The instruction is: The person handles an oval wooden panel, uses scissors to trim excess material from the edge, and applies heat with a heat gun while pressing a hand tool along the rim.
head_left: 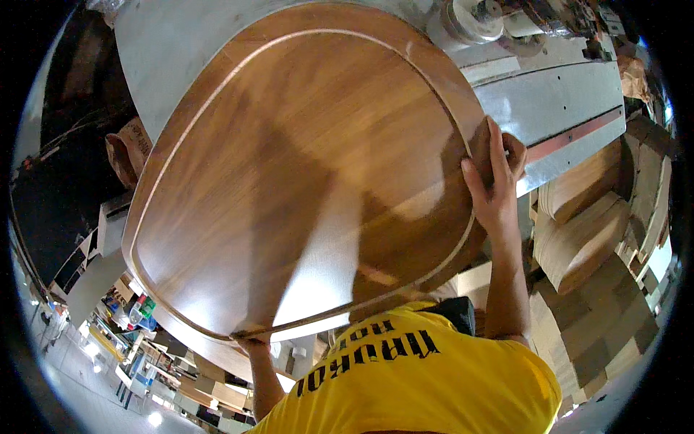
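A large, rounded brown wooden panel [289,166] with a pale line set in from its rim lies over a grey metal machine table [163,65]. At the panel's right edge, my right hand [495,181] grips it, thumb and a stretched finger on the top face, the other fingers bent over the side. My left hand [253,346] is at the near left rim; the panel hides most of its fingers, though the hand appears closed on the edge. Bright reflections and shadows cross the glossy surface.
A round metal machine part [470,22] stands by the panel's far right. Beyond my right hand runs a metal fence or rail with a red strip [575,134]. Stacked curved wooden pieces [582,231] are on the right. Workshop clutter [141,311] lies at lower left.
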A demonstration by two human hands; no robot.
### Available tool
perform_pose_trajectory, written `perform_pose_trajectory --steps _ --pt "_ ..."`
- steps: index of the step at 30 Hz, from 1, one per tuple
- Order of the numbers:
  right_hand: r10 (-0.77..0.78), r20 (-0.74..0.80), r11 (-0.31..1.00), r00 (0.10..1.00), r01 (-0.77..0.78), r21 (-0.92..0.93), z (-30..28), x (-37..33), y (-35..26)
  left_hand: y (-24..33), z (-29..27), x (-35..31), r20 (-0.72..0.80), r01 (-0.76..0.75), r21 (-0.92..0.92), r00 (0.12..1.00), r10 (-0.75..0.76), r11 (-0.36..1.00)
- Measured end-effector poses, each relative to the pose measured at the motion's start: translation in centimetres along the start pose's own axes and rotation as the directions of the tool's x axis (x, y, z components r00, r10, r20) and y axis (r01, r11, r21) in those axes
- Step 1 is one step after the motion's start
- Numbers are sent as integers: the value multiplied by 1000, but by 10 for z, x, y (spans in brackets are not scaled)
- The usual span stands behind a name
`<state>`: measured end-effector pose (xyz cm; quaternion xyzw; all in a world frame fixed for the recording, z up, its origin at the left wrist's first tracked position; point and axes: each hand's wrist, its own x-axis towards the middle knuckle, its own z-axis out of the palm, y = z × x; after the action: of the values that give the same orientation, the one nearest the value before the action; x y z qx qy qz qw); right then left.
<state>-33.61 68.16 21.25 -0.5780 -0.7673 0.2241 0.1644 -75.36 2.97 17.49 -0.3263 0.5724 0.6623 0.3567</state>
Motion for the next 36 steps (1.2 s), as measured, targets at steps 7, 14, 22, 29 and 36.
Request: perform_pose_trajectory --steps 7,14,22,29,36 --pt "-139 -44 988 989 135 -80 1 39 7 -21 -9 -8 -296 22 -8 955 -23 1000" --pt "-233 -65 969 970 226 -104 18 66 3 -74 75 -34 -580 -158 -220 815 1 963" --pt "-277 -216 961 936 274 -45 21 79 -15 -102 37 -41 -620 -166 -185 785 16 969" --pt "-38 -118 973 992 64 221 24 -33 -26 -130 77 -71 -749 -107 -213 656 -92 971" --pt "-10 65 914 998 -17 406 57 -170 -62 -152 50 -70 -719 -105 -192 692 -67 976"
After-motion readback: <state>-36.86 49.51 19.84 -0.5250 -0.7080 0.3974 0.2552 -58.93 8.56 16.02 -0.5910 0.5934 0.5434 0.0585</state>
